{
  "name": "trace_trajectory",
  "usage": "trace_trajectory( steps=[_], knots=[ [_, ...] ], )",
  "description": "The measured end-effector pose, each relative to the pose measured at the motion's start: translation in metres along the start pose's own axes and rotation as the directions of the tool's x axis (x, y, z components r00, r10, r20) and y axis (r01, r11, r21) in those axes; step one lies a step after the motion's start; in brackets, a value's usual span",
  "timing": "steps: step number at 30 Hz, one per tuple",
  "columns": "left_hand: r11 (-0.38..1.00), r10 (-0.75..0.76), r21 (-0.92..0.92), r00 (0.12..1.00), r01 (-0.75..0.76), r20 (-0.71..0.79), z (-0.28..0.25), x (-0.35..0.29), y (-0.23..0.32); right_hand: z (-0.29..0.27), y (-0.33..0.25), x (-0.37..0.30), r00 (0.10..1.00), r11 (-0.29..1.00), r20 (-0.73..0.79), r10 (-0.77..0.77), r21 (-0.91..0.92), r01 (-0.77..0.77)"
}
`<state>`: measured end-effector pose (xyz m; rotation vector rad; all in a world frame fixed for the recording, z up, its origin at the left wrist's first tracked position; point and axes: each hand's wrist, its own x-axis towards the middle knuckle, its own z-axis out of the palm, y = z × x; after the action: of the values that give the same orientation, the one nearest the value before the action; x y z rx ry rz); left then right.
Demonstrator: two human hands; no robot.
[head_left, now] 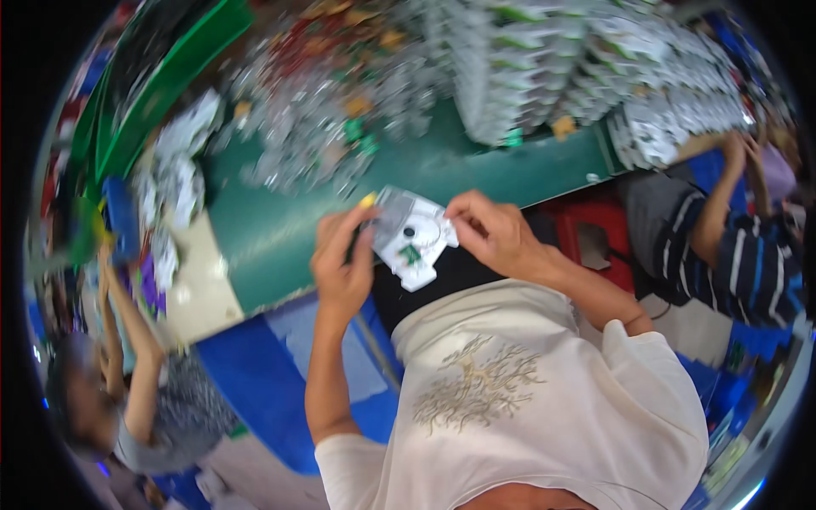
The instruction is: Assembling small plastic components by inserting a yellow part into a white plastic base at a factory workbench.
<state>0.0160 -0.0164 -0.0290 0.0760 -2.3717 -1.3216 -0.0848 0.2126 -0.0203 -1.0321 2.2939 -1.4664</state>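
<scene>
In front of my waist, just off the table's near edge, I hold a flat white-and-grey card-like piece (pixel 427 230), tilted, with a round outline, a dark dot in its middle and a green patch. It looks like a packaging card, but blur keeps me from telling its exact kind. My left hand (pixel 338 259) pinches its left side, close to a small yellow bit (pixel 367 201). The fingers of my right hand (pixel 500 234) are closed on its right edge.
The green tabletop (pixel 272 229) carries a blurred heap of clear plastic pieces (pixel 314 127) and dense rows of white packages (pixel 518 76). A green bin (pixel 161 93) stands far left. Co-workers sit at left (pixel 170 408) and right (pixel 731 246), near a red stool (pixel 599 242).
</scene>
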Motion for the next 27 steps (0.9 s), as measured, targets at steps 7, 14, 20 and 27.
trace_trajectory(
  steps=[7,14,20,27],
  knots=[
    [0.995,-0.067,0.063,0.996,0.071,-0.061,-0.007,0.007,-0.006,-0.144,-0.002,-0.077,0.869,0.965,-0.467,0.165,-0.104,-0.240],
    [0.989,-0.085,0.122,0.996,0.084,0.003,0.005,0.007,-0.010,-0.271,0.058,-0.084,0.658,0.965,-0.729,0.188,0.012,-0.262],
    [0.986,-0.102,0.133,0.995,0.104,-0.021,0.008,0.003,-0.008,-0.276,0.090,-0.080,0.628,0.956,-0.735,0.255,0.094,-0.278],
    [0.982,-0.044,0.182,0.998,0.051,-0.042,0.013,0.002,-0.014,-0.279,0.108,-0.107,0.479,0.926,-0.793,0.376,0.296,-0.235]
  ],
)
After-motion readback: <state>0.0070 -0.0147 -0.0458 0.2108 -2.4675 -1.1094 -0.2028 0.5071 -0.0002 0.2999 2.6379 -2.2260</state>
